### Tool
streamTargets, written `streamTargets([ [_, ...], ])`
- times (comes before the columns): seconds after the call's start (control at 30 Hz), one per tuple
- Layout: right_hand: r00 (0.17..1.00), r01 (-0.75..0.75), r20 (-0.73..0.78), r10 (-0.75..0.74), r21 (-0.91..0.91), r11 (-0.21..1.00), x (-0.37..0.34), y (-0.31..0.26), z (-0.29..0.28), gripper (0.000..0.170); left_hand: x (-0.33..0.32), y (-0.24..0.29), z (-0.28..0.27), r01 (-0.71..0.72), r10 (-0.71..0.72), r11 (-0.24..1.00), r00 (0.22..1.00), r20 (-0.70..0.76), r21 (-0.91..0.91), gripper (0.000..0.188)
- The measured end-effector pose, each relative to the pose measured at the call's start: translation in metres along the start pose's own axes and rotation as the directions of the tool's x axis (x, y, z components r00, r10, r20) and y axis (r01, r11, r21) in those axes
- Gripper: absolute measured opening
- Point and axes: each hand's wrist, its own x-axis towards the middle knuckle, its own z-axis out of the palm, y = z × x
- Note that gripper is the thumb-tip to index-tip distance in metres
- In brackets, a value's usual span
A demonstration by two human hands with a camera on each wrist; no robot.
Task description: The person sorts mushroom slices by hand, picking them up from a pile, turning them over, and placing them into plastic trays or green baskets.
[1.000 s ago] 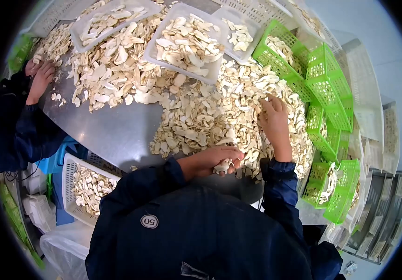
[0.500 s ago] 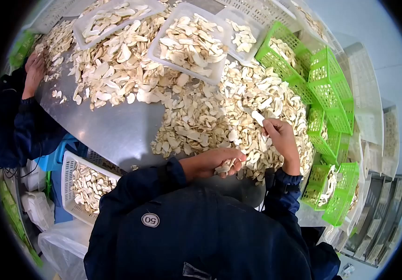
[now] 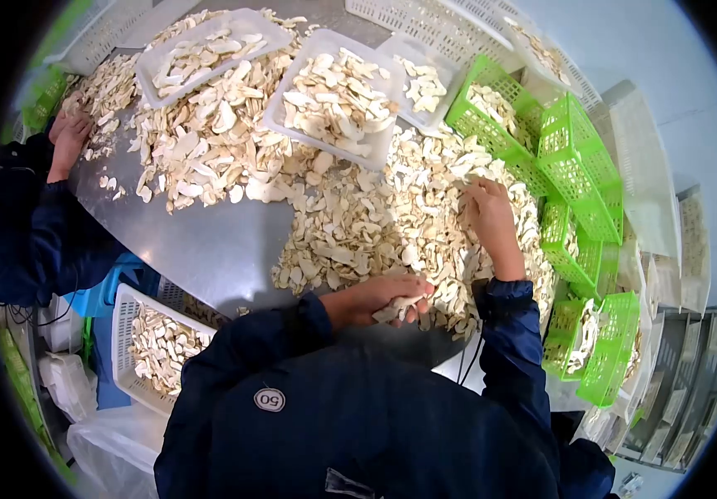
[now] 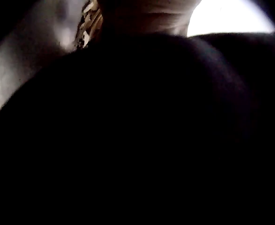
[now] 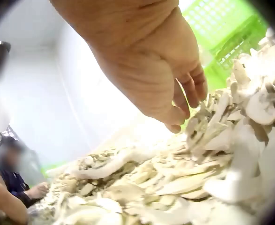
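Although pale slices are already held in the middle tray, the picking by hand appears to be only partway along, since a broad loose pile is left to be gone through on that tray's near and right sides. A few slices are gripped by the left hand, on the near side of the tray, its fingers curled round them; these have not yet been set down. The right hand is held to the right of the tray and nearer than it, fingers partly bent, tips lowered to the pile; whether a slice is pinched there cannot be told. Slices are also contained in a tilted tray left of the middle tray, in a small tray just right of it, and in green baskets farther right. Another large heap is left loose on its left, with another person's hands seen beyond. A white basket of slices is placed well apart, on the near left of the middle tray. Reaching across the pile's right edge would likely be hampered by the green baskets, and its far side by the middle tray.
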Motion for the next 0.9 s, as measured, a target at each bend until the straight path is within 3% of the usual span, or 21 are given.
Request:
streamTargets([
  [0.07,0.998,0.043,-0.051,-0.047,-0.08,0.996,0.008,0.008,0.01,0.017,0.001,-0.001,-0.005,-0.047,0.046,0.995,0.999,0.008,0.084,0.038],
  [0.17,0.99,0.086,-0.096,-0.101,-0.15,0.985,0.005,0.007,0.009,0.013,0.001,0.0,-0.006,-0.062,0.061,0.998,0.997,0.043,0.028,0.038],
  [0.27,0.974,-0.189,0.116,0.195,-0.064,0.98,-0.005,-0.008,-0.02,0.013,0.003,-0.004,-0.006,-0.052,0.054,0.998,0.998,0.043,-0.031,0.034],
  [0.3,0.983,-0.163,0.079,0.165,-0.028,0.986,-0.008,-0.01,-0.026,0.012,0.004,-0.006,-0.008,-0.042,0.045,0.997,0.998,0.047,-0.064,0.033],
  [0.4,0.901,-0.388,0.277,0.334,0.167,0.906,-0.017,-0.027,-0.047,0.014,0.007,-0.007,-0.008,0.003,0.007,0.984,0.998,0.058,-0.178,0.028],
  [0.43,0.842,-0.478,0.405,0.356,0.255,0.841,-0.016,-0.039,-0.059,0.018,0.006,-0.005,-0.006,0.019,-0.006,0.976,0.998,0.06,-0.218,0.027],
  [0.53,0.781,-0.451,0.622,-0.048,0.616,0.646,-0.021,-0.041,-0.066,0.02,-0.002,0.003,0.003,-0.046,0.047,0.982,0.999,0.006,-0.183,0.027],
  [0.57,0.733,-0.459,0.675,-0.088,0.586,0.668,-0.015,-0.042,-0.066,0.024,-0.002,0.004,0.003,-0.038,0.041,0.98,0.999,0.009,-0.197,0.028],
  [0.67,0.931,-0.183,0.364,0.042,0.365,0.913,-0.003,-0.051,-0.041,0.032,-0.004,0.003,0.003,-0.01,0.015,0.982,1.0,0.024,-0.191,0.032],
  [0.7,0.968,-0.003,0.247,-0.055,0.227,0.974,-0.006,-0.038,-0.02,0.037,-0.001,0.001,0.0,-0.004,0.009,0.987,0.999,0.031,-0.158,0.032],
  [0.8,0.969,0.033,0.235,-0.07,0.159,0.987,-0.003,-0.038,-0.003,0.029,0.009,-0.008,-0.012,-0.012,0.028,0.987,0.995,0.095,-0.16,0.032],
  [0.83,0.982,0.052,0.17,-0.084,0.186,0.981,-0.004,-0.04,-0.002,0.024,0.008,-0.007,-0.013,-0.025,0.046,0.984,0.992,0.115,-0.177,0.032],
  [0.9,0.985,-0.01,0.171,-0.026,0.203,0.979,-0.006,-0.044,-0.01,0.024,0.004,-0.005,-0.01,-0.046,0.057,0.98,0.997,0.055,-0.194,0.03],
])
